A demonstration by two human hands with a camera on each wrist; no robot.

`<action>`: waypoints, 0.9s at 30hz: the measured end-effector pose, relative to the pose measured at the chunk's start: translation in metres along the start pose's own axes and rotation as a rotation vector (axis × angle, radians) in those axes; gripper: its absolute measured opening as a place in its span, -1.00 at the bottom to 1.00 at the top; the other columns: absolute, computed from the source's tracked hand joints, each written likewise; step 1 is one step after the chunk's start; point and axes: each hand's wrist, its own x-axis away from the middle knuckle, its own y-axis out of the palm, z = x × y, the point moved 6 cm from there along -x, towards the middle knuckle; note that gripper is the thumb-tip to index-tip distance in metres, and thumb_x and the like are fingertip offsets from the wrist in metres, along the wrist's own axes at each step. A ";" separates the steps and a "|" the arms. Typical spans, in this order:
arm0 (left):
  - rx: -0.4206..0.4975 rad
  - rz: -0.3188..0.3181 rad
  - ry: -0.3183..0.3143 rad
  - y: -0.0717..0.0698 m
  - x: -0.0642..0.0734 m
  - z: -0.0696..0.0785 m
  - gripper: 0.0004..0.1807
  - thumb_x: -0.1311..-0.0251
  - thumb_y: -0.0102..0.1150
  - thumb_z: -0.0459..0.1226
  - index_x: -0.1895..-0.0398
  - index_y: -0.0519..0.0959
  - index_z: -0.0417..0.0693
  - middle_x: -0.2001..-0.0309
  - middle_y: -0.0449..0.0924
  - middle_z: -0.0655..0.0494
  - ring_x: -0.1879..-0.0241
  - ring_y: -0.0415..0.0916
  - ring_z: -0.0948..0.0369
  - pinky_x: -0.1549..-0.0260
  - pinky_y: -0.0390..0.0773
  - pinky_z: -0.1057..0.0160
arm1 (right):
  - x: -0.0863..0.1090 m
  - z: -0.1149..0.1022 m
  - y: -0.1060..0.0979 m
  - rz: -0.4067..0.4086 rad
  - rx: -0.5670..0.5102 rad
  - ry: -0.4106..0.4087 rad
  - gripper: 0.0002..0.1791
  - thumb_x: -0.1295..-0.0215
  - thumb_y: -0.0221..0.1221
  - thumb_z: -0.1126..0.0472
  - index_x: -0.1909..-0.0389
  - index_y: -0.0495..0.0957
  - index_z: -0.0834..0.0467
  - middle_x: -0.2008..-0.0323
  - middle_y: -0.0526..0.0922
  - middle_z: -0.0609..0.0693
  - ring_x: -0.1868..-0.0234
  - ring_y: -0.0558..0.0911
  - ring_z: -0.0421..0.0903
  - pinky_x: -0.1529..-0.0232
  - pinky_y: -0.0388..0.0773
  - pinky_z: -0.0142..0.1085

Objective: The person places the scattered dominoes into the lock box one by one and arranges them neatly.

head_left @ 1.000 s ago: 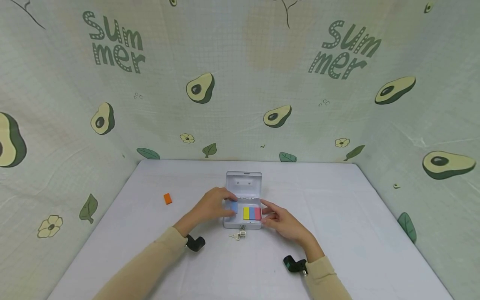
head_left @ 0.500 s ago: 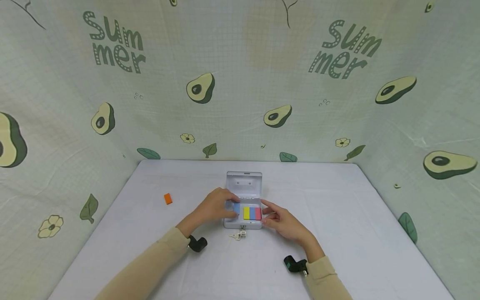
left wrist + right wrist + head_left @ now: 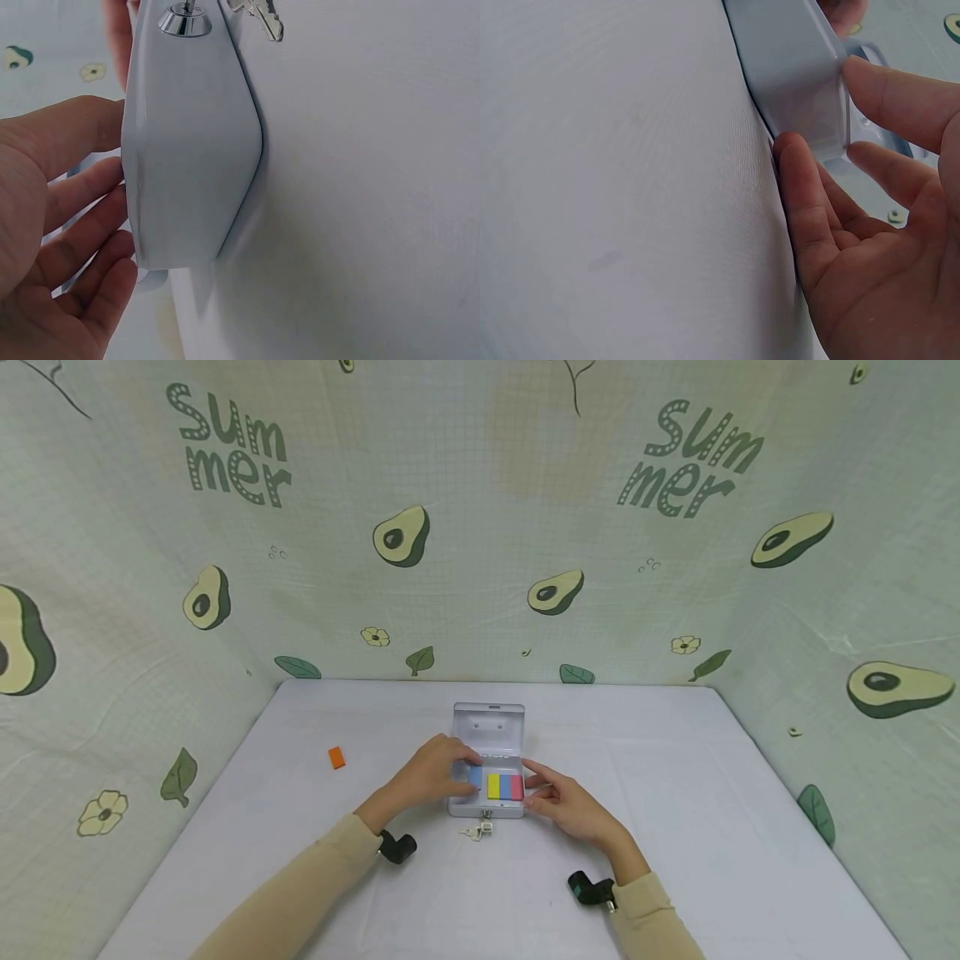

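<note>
A pale grey metal cash box [image 3: 467, 811] stands with its lid [image 3: 488, 727] raised. Inside, at its right side, a yellow block [image 3: 492, 787], a blue block [image 3: 505, 787] and a pink block [image 3: 517, 787] lie side by side. My left hand [image 3: 429, 772] reaches over the left wall and pinches another blue block [image 3: 476, 776] between thumb and fingers, a small gap left of the yellow one. In the left wrist view, the wall hides that block. My right hand [image 3: 564, 806] touches the right side, thumb [image 3: 889, 97] and forefinger at the rim, another fingertip low against the wall.
Keys [image 3: 474, 832] hang from the lock at the front of the box. An orange block [image 3: 337, 757] lies apart on the white tablecloth [image 3: 637, 735], to the left. Patterned cloth [image 3: 480, 635] encloses the table at the back and sides.
My left hand has shifted slightly right with the blue block, narrowing the gap to the yellow one. My right hand stays at the side of the box.
</note>
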 end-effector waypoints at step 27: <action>-0.087 0.004 0.051 0.014 -0.006 0.003 -0.58 -0.09 0.63 -0.10 -0.03 0.80 0.08 0.10 0.73 0.25 0.07 0.41 0.22 0.03 0.48 0.16 | -0.001 0.001 -0.001 0.000 0.026 -0.009 -0.25 -0.53 0.28 0.11 -0.64 0.25 0.09 -0.30 0.58 0.16 -0.09 0.67 -0.05 -0.08 0.56 -0.23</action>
